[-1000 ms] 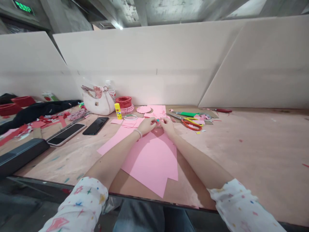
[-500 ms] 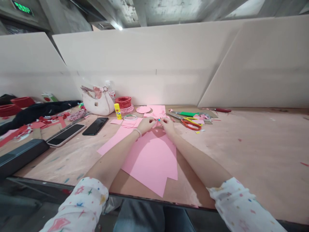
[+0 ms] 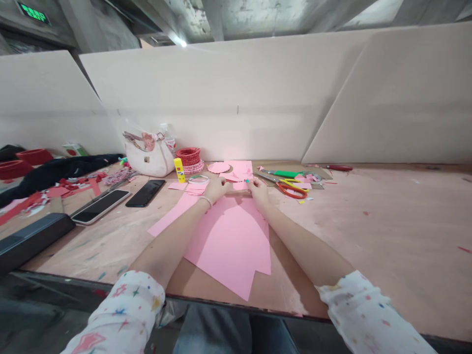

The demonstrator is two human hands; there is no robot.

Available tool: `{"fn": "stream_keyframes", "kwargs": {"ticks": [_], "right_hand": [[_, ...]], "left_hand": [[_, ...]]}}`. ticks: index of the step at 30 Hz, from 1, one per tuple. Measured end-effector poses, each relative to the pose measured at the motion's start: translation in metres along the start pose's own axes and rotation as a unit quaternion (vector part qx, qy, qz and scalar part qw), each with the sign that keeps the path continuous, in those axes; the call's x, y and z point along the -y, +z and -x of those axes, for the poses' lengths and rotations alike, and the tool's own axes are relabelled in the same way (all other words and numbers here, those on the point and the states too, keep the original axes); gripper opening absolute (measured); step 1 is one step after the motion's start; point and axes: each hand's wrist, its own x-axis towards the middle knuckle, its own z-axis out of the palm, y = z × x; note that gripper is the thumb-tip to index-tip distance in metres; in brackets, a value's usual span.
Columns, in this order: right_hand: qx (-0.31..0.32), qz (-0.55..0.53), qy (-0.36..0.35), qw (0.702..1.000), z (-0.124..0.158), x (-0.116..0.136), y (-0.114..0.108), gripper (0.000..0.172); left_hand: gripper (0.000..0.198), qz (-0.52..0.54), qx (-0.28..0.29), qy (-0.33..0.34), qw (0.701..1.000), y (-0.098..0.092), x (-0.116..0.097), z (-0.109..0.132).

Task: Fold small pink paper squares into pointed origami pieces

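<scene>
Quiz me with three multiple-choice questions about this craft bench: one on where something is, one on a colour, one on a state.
1. Where is the upright yellow glue stick?
A) beside the coiled red paper bowl
B) on the large pink sheet
C) inside the handbag

2. What colour is the beaded bracelet on the left wrist?
A) green
B) white
C) red

3. What state are the orange-handled scissors in?
A) gripped in a hand
B) hanging on the wall
C) lying on the wooden bench

Answers:
1 A, the stick stands right by the bowl.
2 B, pale beads circle the wrist.
3 C, they lie beside the right hand, which is at small pink paper pieces.
</scene>
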Motion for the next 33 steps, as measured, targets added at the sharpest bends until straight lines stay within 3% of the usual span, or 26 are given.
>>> {"fn": "stream_keyframes", "kwargs": {"ticks": [7,15,21,27,33], "right_hand": [[0.037,-0.043,0.027,0.998,0.003,0.004,0.003,0.02],[0.118,-0.123,0.053,0.984,-0.001,0.001,0.001,0.03],[0.164,-0.108,0.038,0.98,-0.001,-0.003,0.002,0.023],[0.159,-0.084,0.017,0.983,-0.003,-0.008,0.004,0.018],[0.111,-0.076,0.017,0.991,-0.003,-0.008,0.004,0.019]], "left_hand": [[0.024,0.044,0.069,0.037,0.996,0.006,-0.005,0.003],[0.02,0.061,0.072,0.04,0.995,0.008,-0.001,0.002],[0.023,0.094,0.074,0.036,0.992,0.011,0.001,-0.001],[0.02,0.13,0.092,0.013,0.987,0.009,-0.003,0.0],[0.015,0.177,0.157,-0.017,0.972,0.008,-0.009,0.005]]}}
